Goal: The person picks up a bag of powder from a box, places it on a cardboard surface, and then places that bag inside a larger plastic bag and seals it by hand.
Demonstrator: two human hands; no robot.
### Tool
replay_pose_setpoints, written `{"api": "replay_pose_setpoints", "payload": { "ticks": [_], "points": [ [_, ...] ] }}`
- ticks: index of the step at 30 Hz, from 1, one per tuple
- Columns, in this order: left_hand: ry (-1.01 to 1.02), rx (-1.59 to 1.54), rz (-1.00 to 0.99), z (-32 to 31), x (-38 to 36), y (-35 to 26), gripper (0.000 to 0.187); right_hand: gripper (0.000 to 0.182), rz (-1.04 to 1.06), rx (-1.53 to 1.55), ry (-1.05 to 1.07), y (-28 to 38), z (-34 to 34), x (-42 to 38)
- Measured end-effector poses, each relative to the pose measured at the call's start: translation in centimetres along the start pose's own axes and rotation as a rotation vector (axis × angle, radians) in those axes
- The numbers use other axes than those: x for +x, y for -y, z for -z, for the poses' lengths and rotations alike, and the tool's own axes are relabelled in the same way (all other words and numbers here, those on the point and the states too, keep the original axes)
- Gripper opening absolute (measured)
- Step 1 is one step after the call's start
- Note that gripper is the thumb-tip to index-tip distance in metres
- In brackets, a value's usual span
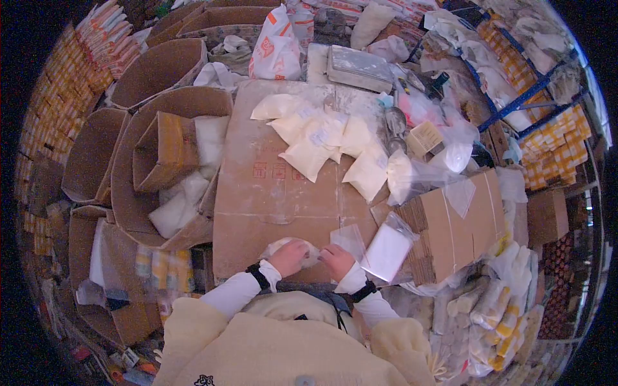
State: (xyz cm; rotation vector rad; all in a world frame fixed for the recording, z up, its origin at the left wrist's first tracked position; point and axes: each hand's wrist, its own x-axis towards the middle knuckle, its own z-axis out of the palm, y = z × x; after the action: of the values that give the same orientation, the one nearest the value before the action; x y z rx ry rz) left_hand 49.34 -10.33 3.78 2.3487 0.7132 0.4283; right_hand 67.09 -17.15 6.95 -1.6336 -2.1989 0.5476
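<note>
Far left, open cardboard box (125, 202) with a smaller box (154, 166) and pale bags (209, 140) inside; right of it, a flat cardboard sheet (248, 215), with the small pale bag (277, 244) on its near edge, partly hidden by the hands; left hand (290, 257) rests over that bag, fingers curled, grip cannot be told. Beyond, filled cream bags (310, 161) lie clustered; right hand (337, 262) bent at the bag's right end, fingers close together, grip unclear; white packet (388, 249) just beside; then flattened cartons (460, 228) stacked.
</note>
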Motion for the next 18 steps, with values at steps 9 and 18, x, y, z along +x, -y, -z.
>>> {"api": "replay_pose_setpoints", "payload": {
  "ticks": [9,18],
  "points": [
    [0.028,-0.063,-0.014,-0.1,1.0,-0.7,0.014,0.013,0.016,0.069,-0.054,-0.5,-0.7,0.2],
    [0.075,0.008,-0.002,-0.5,1.3,-1.4,0.020,0.012,-0.027,0.171,-0.086,-0.5,-1.0,0.2]
  ]
}}
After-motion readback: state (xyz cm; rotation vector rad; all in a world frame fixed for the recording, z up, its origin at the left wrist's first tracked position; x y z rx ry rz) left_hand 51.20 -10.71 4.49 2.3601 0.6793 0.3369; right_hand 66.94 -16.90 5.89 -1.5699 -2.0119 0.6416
